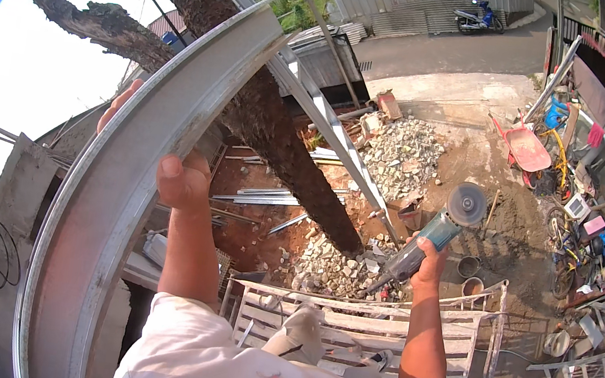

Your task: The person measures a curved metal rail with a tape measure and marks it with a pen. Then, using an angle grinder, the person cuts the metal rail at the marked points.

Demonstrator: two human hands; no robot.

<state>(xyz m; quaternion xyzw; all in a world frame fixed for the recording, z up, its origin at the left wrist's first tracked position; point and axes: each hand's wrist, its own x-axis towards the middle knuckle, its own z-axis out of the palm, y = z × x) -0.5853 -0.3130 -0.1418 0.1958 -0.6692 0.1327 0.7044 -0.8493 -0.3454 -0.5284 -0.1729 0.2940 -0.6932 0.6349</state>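
Observation:
A long grey steel beam (152, 102) with raised flanges slants up across the left side, its upper end near the tree trunk. My left hand (186, 179) holds it, the thumb at the near flange and the fingertips showing past the far edge. In my right hand (429, 262) is a teal and black angle grinder (418, 244), held out to the right over the ground. The grinder's round disc (467, 204) points up and away, apart from the beam. Its rear end angles down toward the scaffold.
I stand on a slatted scaffold platform (368, 324). A thick tree trunk (284, 152) and a metal post (340, 140) slant close beside the beam. Below lie rubble (400, 156) and metal strips (263, 196). A red wheelbarrow (528, 149), bicycles and clutter line the right side.

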